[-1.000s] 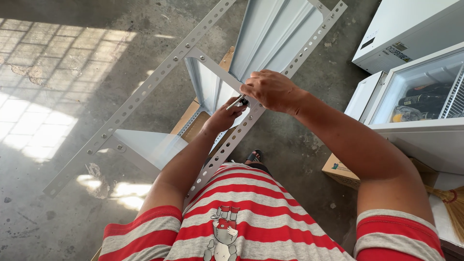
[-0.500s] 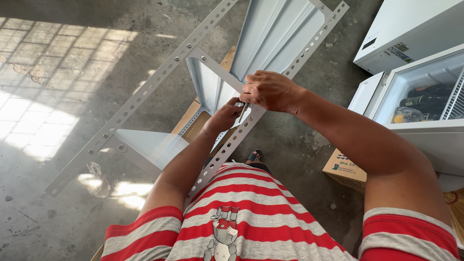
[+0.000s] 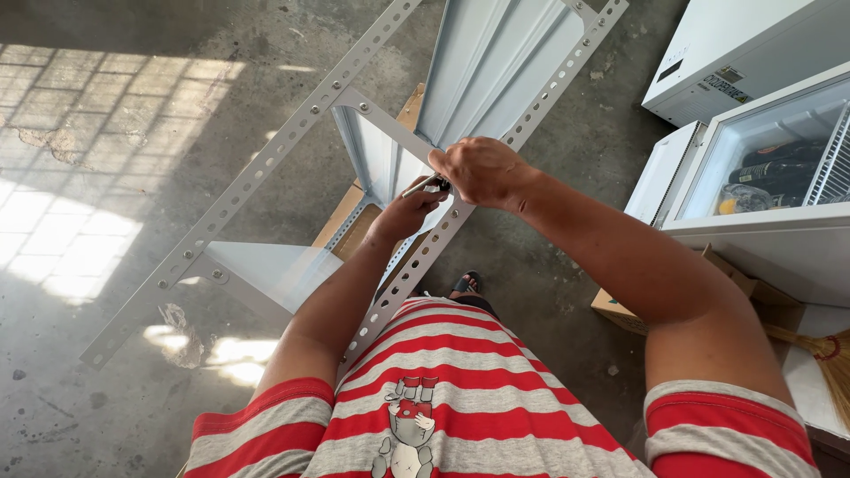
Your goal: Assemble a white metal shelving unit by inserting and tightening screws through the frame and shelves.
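Rack (image 3: 496, 62) was the thing getting worked on: pale grey metal, laid on its side over the concrete floor (image 3: 106, 124), with two perforated angle rails running diagonally through the shot and flat shelf panels bolted between them. Near rail (image 3: 416, 265) ran from the person's striped shirt up toward the top right; the far rail (image 3: 266, 164) sat parallel, off to the left.

Right hand (image 3: 478, 170) was closed around a slim metal tool (image 3: 420, 186), looked like a wrench or driver, hard to tell which, with its dark end right at the near rail where a shelf (image 3: 381, 155) corner met it. Fingers were curled tight, knuckles up.

Left hand (image 3: 409, 212) came in from below, just under the tool, fingers cupped against the underside of that same joint. Couldn't tell if it was pinching a nut or just bracing, the fingertips were hidden.

Flat cardboard (image 3: 354, 221) lay under the rack. One sandalled foot (image 3: 466, 285) showed just past the shirt hem. Off to the right was a white freezer (image 3: 753, 221) with a glass lid and dark bottles inside, a cardboard box (image 3: 620, 310) at its base, and a straw broom (image 3: 819, 345) at the edge.
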